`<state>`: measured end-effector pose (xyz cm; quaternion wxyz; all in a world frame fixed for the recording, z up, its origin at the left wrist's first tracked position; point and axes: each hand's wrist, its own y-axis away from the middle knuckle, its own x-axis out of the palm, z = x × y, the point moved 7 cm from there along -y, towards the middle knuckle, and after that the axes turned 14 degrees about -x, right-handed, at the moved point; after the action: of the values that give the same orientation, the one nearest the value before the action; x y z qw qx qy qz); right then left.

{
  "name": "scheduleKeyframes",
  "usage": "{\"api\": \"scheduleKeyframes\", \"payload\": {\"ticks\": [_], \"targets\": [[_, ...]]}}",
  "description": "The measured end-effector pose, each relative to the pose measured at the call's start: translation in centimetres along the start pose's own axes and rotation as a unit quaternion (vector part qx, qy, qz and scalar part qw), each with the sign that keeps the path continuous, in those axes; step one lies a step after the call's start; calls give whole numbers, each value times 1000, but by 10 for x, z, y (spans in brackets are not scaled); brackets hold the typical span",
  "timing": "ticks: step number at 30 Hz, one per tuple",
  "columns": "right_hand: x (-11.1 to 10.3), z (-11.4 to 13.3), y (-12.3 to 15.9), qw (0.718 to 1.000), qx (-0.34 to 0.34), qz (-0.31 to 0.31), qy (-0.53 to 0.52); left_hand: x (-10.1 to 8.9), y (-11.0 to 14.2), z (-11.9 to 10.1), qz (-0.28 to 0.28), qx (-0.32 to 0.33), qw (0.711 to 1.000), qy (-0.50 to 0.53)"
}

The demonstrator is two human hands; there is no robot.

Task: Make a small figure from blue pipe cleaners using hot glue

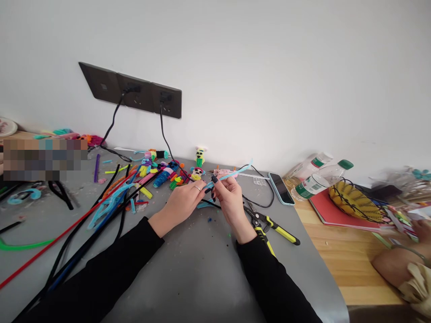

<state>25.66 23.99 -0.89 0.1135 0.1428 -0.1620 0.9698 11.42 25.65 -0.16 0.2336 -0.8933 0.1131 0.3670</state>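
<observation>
Over the grey mat, my left hand [186, 197] and my right hand [230, 202] meet at the fingertips. Both pinch a light-blue pipe cleaner [240, 170], whose free end sticks out up and to the right. Part of it between the fingers is hidden. Beyond my hands stand and lie several small pipe-cleaner figures, among them a yellow and green one [200, 157] against the wall and a multicoloured one [197, 173] before it. Yellow and black pliers [281, 230] lie beside my right wrist. A bundle of light-blue pipe cleaners [112, 202] lies left of my left hand.
Long red [77, 223], black and green pipe cleaners spread over the left of the mat. Black cords run down from a wall socket panel [134, 92]. At right are a phone [281, 189], plastic bottles [311, 186], a yellow basket [353, 202] and another person's arm [397, 255].
</observation>
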Motion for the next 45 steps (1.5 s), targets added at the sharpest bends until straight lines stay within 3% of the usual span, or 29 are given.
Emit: {"api": "scheduleKeyframes", "payload": {"ticks": [16,23,30,37,45], "targets": [[6,5,2,999,-6,17,-30,-1,1,2,-16,-18,998,61],[12,7,3,995,20,23,-90,-8,3,-4,-33,-2,994,100],[17,11,5,995,6,47,-90,-16,1,-5,-39,-37,986,156],[13,4,2,994,-5,44,-95,-17,6,-12,-84,57,985,138],[10,-2,2,994,3,34,-105,-18,6,-13,-105,67,986,113]]}}
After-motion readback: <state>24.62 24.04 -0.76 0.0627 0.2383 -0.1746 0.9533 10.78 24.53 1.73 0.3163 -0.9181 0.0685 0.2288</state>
